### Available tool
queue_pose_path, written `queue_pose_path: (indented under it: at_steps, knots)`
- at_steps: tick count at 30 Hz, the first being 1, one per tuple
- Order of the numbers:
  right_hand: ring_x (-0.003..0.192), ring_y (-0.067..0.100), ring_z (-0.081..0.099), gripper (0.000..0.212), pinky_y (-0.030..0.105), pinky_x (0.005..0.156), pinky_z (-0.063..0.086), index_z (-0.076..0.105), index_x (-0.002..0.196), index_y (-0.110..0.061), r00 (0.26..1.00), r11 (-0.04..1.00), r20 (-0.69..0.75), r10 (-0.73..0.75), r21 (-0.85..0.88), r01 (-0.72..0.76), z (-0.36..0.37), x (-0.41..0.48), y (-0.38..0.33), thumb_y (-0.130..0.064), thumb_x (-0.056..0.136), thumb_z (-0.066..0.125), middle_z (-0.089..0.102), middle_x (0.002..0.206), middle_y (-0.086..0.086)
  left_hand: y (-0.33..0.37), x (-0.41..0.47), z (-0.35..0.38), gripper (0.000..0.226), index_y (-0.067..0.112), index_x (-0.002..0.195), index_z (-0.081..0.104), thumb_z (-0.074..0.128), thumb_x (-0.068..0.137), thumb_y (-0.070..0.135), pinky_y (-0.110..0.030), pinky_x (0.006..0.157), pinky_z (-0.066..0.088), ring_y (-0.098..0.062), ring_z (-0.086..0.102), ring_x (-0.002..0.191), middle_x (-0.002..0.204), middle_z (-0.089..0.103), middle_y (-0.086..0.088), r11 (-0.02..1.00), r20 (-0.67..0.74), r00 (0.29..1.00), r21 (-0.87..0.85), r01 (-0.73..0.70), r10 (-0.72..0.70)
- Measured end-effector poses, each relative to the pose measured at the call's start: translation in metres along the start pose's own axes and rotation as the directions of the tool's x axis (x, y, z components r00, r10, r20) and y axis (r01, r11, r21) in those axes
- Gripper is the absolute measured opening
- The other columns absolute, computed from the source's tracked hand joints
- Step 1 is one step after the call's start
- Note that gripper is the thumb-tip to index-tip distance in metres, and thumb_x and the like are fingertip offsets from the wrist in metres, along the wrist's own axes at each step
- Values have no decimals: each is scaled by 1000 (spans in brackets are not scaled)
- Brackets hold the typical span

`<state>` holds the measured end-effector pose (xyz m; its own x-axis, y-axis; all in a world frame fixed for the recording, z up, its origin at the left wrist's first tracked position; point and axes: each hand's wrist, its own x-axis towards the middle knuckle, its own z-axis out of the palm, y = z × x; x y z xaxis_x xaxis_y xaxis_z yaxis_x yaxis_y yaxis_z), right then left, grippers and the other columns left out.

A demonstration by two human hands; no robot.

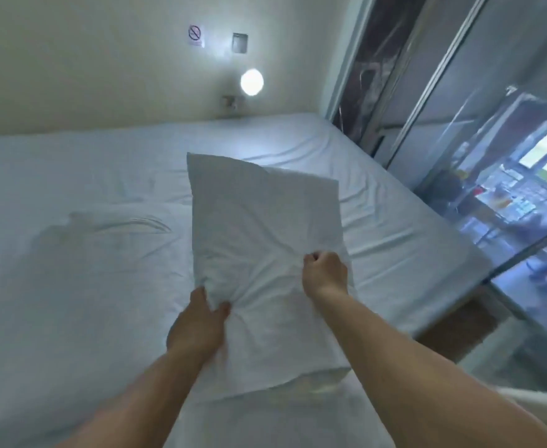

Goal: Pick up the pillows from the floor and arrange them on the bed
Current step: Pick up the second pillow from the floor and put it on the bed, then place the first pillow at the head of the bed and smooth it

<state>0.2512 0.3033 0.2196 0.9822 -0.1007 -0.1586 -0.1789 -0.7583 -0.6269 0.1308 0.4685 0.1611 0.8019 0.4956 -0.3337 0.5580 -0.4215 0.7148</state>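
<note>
My left hand [198,321] pinches a fold of the white fabric pillow [262,253] at its near left edge, thumb and fingers clamped on the cloth. My right hand [325,270] is fisted tight on the pillow's right edge, bunching the case into creases. The pillow stands tilted, raised above the wide bed with its wrinkled white sheet [71,270], far corner pointing toward the cream wall [88,59]. Beyond the pillow, on that wall, glow a round white lamp [252,81] and, higher, a small no-smoking sign [195,35]. To the pillow's right runs a glass partition with metal frames [459,108].
</note>
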Motion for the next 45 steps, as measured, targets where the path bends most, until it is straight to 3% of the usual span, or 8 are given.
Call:
queue_pose_path:
  at_steps: [7, 11, 18, 24, 30, 37, 41, 45]
  knots:
    - [77, 31, 56, 21, 30, 67, 41, 60, 64, -15, 920, 962, 355, -167, -146, 231, 73, 35, -89, -11, 81, 48, 59, 72, 7, -28, 94, -110, 66, 15, 147, 28, 55, 89, 33, -38, 102, 39, -34, 45, 131, 149, 41, -15, 964, -54, 974, 140, 227, -222]
    - [76, 25, 64, 22, 36, 66, 47, 70, 84, -6, 854, 938, 501, -139, -209, 275, 118, 56, -80, -15, 84, 50, 70, 85, 14, -67, 118, -143, 64, 13, 146, 32, 56, 90, 31, -37, 106, 37, -33, 43, 133, 150, 39, -14, 909, -65, 923, 157, 386, -381]
    - [50, 17, 38, 30, 30, 52, 30, 40, 55, -18, 776, 913, 623, -94, -256, 316, 165, 89, -81, -16, 82, 50, 41, 54, 0, -111, 133, -160, 64, 11, 146, 34, 56, 89, 27, -36, 106, 35, -30, 40, 136, 152, 38, -14, 844, -57, 848, 80, 531, -527]
    - [94, 36, 66, 32, 44, 84, 52, 66, 107, 3, 657, 910, 744, -119, -183, 372, 210, 68, -117, -21, 86, 57, 70, 101, 24, -129, 141, -180, 63, 12, 146, 34, 56, 89, 29, -35, 106, 36, -28, 41, 135, 151, 38, -13, 829, -54, 830, 57, 557, -554]
    - [126, 22, 51, 64, 30, 102, 39, 41, 144, -15, 491, 958, 862, -126, -22, 285, 304, 27, -132, -32, 86, 65, 52, 140, 9, -192, 185, -185, 61, 18, 144, 38, 57, 88, 33, -36, 107, 37, -30, 44, 133, 150, 39, -14, 842, -118, 843, 72, 535, -525]
    - [144, 28, 23, 77, 36, 114, 20, 16, 152, -19, 586, 907, 794, -162, -114, 406, 416, 45, -147, -52, 91, 49, 22, 158, 14, -288, 259, -185, 79, 29, 148, 30, 60, 79, 54, -44, 112, 34, -36, 38, 136, 154, 32, -14, 849, -128, 843, 12, 527, -522]
    - [146, 28, 18, 81, 39, 117, 17, 14, 152, -29, 642, 921, 755, -138, -142, 364, 461, 58, -149, -62, 86, 47, 10, 162, 8, -327, 297, -195, 97, 19, 152, 23, 72, 75, 53, -38, 117, 25, -28, 31, 142, 158, 28, -8, 835, 10, 860, -233, 499, -511]
    - [148, 33, 10, 89, 42, 119, 12, 2, 152, -34, 690, 948, 721, -64, -173, 268, 504, 51, -147, -71, 82, 44, -1, 163, 7, -343, 344, -194, 87, 8, 136, 48, 82, 67, 47, -43, 106, 42, -30, 57, 118, 135, 57, -12, 758, 121, 872, -449, 474, -474]
